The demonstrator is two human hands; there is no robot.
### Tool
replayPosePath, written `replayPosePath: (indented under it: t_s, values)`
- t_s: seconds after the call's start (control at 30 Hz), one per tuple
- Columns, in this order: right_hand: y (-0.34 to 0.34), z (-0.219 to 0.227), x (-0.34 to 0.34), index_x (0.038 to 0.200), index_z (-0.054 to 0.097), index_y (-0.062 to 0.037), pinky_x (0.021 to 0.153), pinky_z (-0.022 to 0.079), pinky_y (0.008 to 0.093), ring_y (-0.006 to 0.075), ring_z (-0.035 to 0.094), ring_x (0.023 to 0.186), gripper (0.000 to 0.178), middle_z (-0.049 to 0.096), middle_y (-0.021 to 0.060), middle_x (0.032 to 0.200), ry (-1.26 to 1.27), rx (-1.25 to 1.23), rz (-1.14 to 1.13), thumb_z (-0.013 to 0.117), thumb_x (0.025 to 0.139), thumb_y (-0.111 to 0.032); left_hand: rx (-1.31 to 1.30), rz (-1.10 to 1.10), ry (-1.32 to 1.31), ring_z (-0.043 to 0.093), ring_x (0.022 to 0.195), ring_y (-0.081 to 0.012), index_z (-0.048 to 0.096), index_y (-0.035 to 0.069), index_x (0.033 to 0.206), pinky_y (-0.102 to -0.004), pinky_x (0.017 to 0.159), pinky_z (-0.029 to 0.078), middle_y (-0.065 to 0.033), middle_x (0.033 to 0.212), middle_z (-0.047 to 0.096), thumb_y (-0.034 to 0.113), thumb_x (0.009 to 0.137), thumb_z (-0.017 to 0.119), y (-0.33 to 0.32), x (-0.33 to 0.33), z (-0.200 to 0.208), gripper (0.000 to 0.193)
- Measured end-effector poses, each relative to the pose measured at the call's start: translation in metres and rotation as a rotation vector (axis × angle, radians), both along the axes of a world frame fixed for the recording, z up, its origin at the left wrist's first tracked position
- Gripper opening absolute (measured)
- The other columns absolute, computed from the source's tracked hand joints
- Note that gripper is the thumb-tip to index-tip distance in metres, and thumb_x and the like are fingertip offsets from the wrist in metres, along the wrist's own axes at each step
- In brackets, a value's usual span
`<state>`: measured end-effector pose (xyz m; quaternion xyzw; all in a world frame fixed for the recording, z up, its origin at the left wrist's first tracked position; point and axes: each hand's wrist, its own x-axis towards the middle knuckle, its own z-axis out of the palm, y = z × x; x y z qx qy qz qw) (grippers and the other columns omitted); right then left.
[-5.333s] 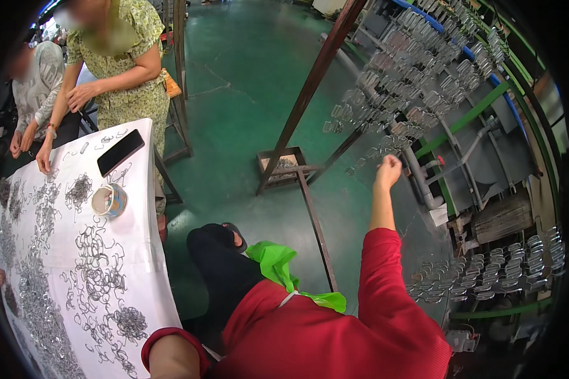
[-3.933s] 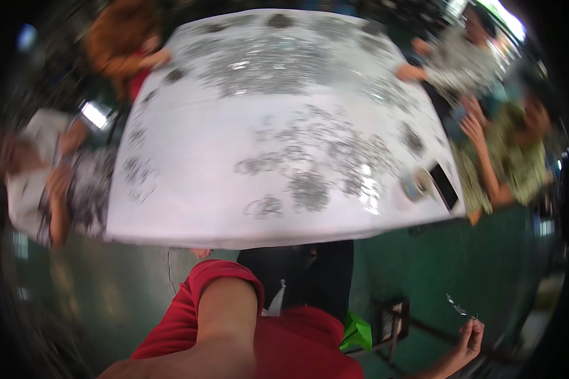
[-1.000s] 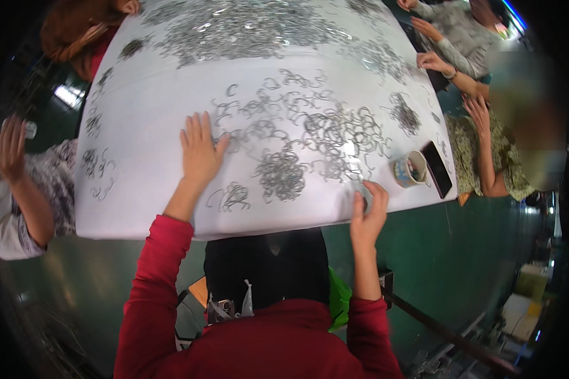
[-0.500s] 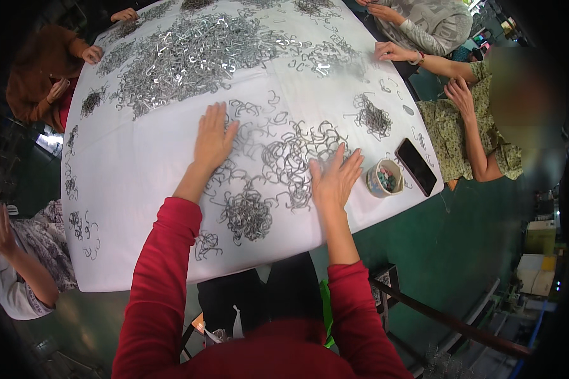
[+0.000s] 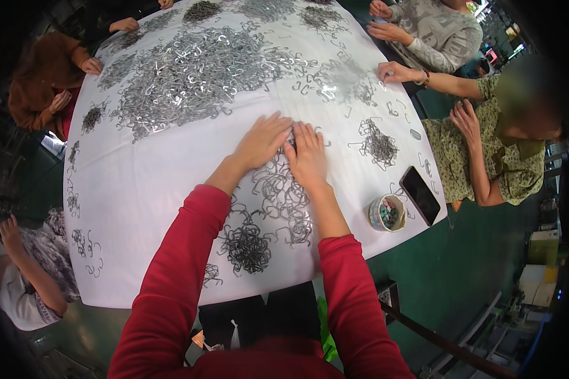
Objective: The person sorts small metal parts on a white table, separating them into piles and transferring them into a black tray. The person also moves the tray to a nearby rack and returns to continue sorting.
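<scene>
Both hands lie side by side at the far end of a loose spread of grey metal hooks (image 5: pixel 278 189) on a white-covered table (image 5: pixel 152 208). My left hand (image 5: pixel 262 142) rests flat with its fingers stretched out, pointing up and to the right. Beside it, my right hand (image 5: pixel 310 155) is also stretched out, its fingertips close to the left ones. Some hooks show between and just beyond the hands; what lies under the palms is hidden. A denser, darker pile of hooks (image 5: pixel 248 248) sits nearer to me, below the spread.
A large heap of shiny hooks (image 5: pixel 183 76) covers the far left. To the right lie a small hook pile (image 5: pixel 379 144), a paper cup (image 5: pixel 386 213) with small coloured pieces and a black phone (image 5: pixel 420 196). Co-workers' hands (image 5: pixel 395 72) work along the table's sides.
My hands have come together from either side of the loose hooks, the left moving right and the right moving left and farther up. The spread between them is narrower.
</scene>
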<state>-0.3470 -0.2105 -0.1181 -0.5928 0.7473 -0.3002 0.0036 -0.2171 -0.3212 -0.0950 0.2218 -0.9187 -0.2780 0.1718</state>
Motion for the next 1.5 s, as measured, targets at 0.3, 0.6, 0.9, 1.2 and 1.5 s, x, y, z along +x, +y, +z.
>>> replayPosePath:
  t_s: [0.3,0.6,0.9,1.2,1.5]
  values:
    - [0.047,0.007,0.048,0.130,0.049,-0.0015,0.111,0.029,0.0460,0.0384,0.042,0.129,0.052,0.051,0.0220,0.131,-0.369,-0.148,0.070,0.061,0.088,-0.028,0.375,-0.082,0.140,0.039,0.134,-0.0300,0.048,0.000,0.135,-0.0377,0.112,0.027,-0.0182,0.140,0.047,0.036,0.102,0.032,0.034,0.049,-0.008,0.051]
    - [0.108,0.028,0.062,0.133,0.049,-0.0050,0.112,0.028,0.0458,0.0382,0.039,0.131,0.054,0.047,0.0194,0.137,-0.378,-0.279,0.118,0.062,0.088,-0.032,0.427,0.128,0.258,0.029,0.140,-0.0242,0.035,0.001,0.144,-0.0381,0.116,0.017,-0.0152,0.148,0.037,0.043,0.102,0.027,0.071,0.102,0.036,0.061]
    - [0.212,0.033,0.035,0.142,0.040,-0.0086,0.112,0.021,0.0543,0.0395,0.030,0.138,0.080,0.037,0.0227,0.145,-0.042,0.179,0.075,0.070,0.079,-0.048,0.078,0.029,-0.175,0.016,0.146,-0.0289,0.029,0.008,0.148,-0.0459,0.118,0.005,-0.0155,0.154,0.027,0.041,0.092,0.053,0.072,0.202,0.016,0.071]
    - [0.140,0.008,0.068,0.148,0.028,-0.0139,0.112,0.009,0.0608,0.0402,0.019,0.142,0.090,0.023,0.0240,0.151,0.071,0.150,0.096,0.064,0.079,-0.058,-0.212,0.062,-0.221,0.013,0.146,-0.0264,0.017,0.005,0.151,-0.0507,0.117,0.005,-0.0146,0.156,0.021,0.053,0.091,0.050,0.093,0.147,-0.007,0.083]
    - [0.073,0.014,0.060,0.148,0.031,-0.0150,0.110,0.011,0.0633,0.0394,0.020,0.141,0.083,0.024,0.0230,0.151,-0.073,0.050,0.141,0.066,0.081,-0.050,0.098,0.282,0.160,0.027,0.141,-0.0312,0.029,0.005,0.146,-0.0434,0.115,0.020,-0.0184,0.149,0.034,0.042,0.098,0.045,0.059,0.090,-0.008,0.063]
